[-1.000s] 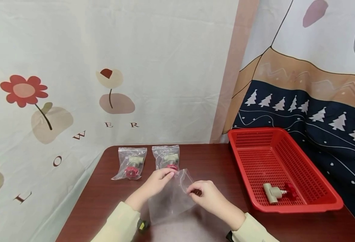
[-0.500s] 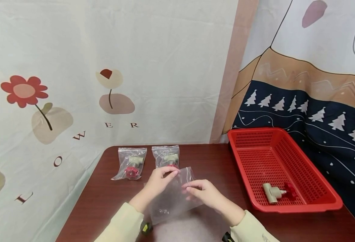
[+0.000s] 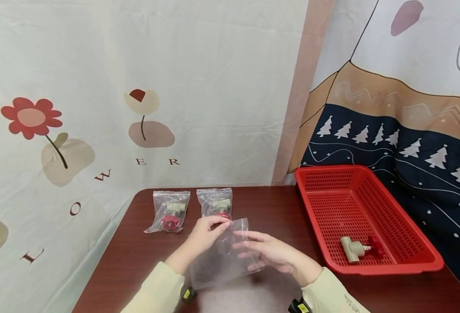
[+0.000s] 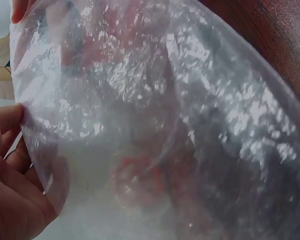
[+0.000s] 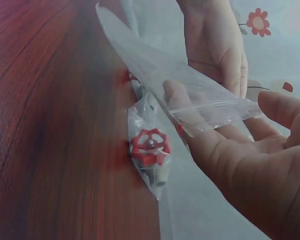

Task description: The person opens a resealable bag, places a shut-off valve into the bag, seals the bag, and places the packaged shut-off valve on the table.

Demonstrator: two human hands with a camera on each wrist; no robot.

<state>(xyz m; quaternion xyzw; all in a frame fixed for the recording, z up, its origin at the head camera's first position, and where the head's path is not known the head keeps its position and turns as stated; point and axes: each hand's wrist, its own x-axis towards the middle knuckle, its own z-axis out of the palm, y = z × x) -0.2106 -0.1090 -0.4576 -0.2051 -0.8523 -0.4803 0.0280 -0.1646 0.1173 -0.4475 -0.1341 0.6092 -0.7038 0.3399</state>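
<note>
A clear plastic zip bag (image 3: 210,269) is held up in front of the person, tilted, with the table showing through it. My left hand (image 3: 204,234) pinches its upper edge between thumb and fingers. Beside the bag's right edge, my right hand (image 3: 278,254) has its fingers spread and mostly straight. In the right wrist view those fingers (image 5: 202,142) lie against the bag (image 5: 160,70), with the thumb apart; whether any are inside it I cannot tell. The bag (image 4: 135,90) fills most of the left wrist view, and a red handwheel shows blurred through it.
Two bagged valves with red handwheels stand at the back: a left bagged valve (image 3: 171,213) and a right bagged valve (image 3: 219,204), partly behind the left hand. On the right, a red basket (image 3: 312,221) holds a loose beige valve (image 3: 354,250) on the brown table (image 3: 132,256).
My right hand has let go of its pinch on the bag's edge and spread its fingers beside it. The left hand keeps its grip, having moved slightly.
</note>
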